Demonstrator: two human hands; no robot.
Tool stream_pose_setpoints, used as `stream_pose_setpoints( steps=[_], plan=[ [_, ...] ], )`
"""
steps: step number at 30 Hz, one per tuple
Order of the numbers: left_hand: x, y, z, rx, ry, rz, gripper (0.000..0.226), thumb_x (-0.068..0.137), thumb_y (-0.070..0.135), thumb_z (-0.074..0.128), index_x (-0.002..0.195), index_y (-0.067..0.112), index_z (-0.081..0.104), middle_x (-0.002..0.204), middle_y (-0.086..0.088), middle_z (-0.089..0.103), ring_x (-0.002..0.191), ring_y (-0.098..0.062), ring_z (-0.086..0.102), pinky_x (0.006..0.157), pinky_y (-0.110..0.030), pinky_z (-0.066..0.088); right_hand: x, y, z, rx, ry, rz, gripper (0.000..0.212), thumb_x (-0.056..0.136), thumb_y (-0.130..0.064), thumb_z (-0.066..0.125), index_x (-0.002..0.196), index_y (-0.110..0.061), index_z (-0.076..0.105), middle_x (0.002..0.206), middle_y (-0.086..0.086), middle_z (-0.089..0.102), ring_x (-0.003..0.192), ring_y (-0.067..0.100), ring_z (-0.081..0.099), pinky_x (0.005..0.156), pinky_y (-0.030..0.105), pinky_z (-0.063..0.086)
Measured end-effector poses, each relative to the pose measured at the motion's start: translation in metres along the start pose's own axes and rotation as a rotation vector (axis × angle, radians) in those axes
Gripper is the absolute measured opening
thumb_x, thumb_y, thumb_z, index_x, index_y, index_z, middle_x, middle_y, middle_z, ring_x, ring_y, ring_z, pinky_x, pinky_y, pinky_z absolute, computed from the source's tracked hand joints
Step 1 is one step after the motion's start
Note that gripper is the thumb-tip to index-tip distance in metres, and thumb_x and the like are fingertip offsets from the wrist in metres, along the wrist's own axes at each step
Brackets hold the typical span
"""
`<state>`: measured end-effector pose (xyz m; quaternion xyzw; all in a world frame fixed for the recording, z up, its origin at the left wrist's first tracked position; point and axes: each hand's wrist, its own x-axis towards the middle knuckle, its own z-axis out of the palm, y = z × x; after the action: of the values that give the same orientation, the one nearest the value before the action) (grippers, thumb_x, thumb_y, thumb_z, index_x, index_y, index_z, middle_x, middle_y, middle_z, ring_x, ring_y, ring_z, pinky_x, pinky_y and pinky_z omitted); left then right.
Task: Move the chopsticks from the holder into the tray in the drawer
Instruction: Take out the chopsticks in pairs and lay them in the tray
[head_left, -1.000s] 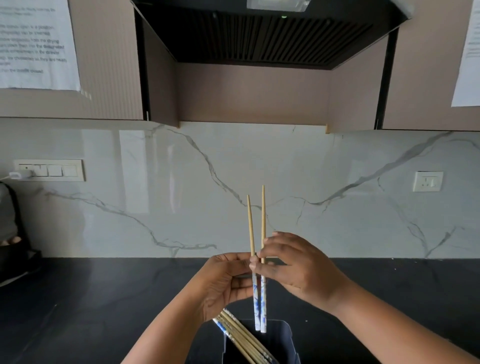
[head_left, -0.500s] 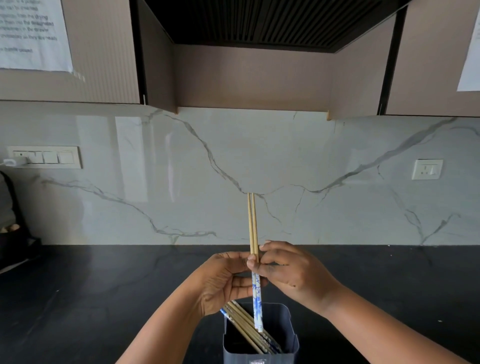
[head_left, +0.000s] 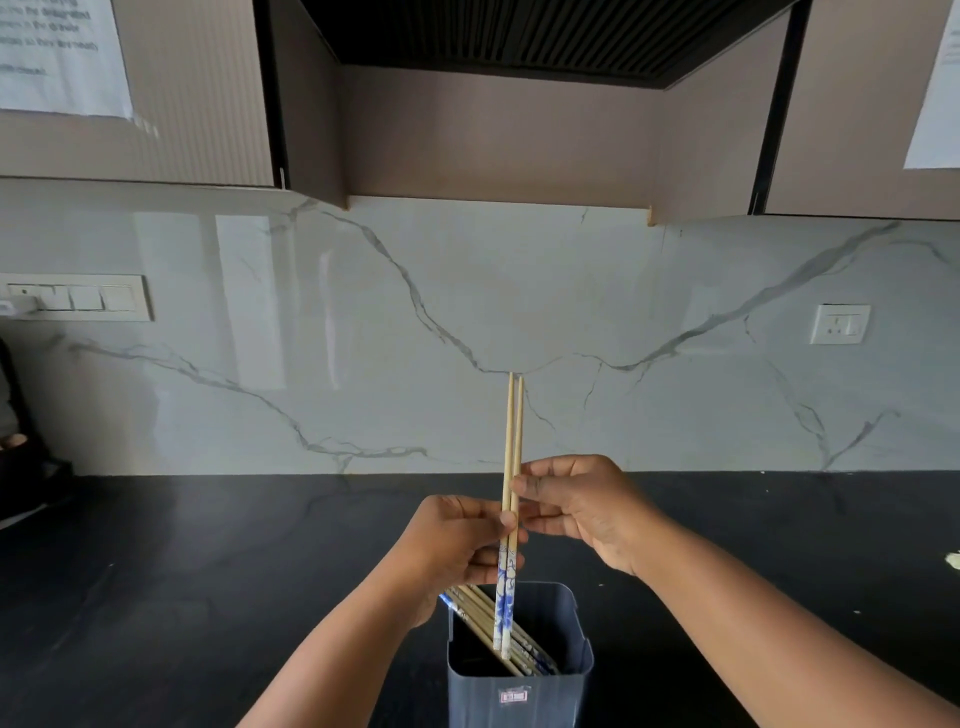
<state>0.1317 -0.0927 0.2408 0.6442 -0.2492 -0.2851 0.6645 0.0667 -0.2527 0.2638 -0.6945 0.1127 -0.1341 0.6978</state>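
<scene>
A dark grey square plastic holder (head_left: 519, 686) stands on the black countertop (head_left: 208, 571), more chopsticks (head_left: 485, 621) leaning inside. Just above the holder, the left hand (head_left: 457, 545) pinches two upright bamboo chopsticks with blue-patterned ends (head_left: 511, 467); the right hand (head_left: 582, 506) fingers pinch them too.

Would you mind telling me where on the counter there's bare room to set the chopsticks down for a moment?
The black counter left of the left hand lies bare up to the dark object at its left edge. Right of the right hand, it is bare toward the backsplash. Around the holder, with both hands on the chopstick pair, it is crowded.
</scene>
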Motion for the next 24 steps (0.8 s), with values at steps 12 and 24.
stream_pose_setpoints(
  steps=[12,24],
  plan=[
    [-0.006,-0.003,-0.015,0.078,-0.012,-0.027,0.011,0.087,0.015,0.070,0.087,0.006,0.076,0.080,-0.014,0.076,0.070,-0.020,0.073,0.062,-0.026,0.058,0.003,0.007,0.024,0.083,0.066,0.044,0.020,0.079,-0.004,0.076,0.097,0.003,0.070,0.080,0.015,0.077,0.074,0.027,0.075,0.061,0.033,0.060],
    [-0.005,-0.012,-0.029,0.139,-0.039,-0.029,0.009,0.085,0.011,0.072,0.088,0.003,0.075,0.075,-0.011,0.076,0.066,-0.018,0.072,0.064,-0.027,0.060,-0.003,0.014,0.038,0.091,0.031,0.075,0.014,0.082,-0.005,0.074,0.094,0.000,0.069,0.084,0.014,0.077,0.071,0.026,0.074,0.062,0.032,0.060]
  ],
)
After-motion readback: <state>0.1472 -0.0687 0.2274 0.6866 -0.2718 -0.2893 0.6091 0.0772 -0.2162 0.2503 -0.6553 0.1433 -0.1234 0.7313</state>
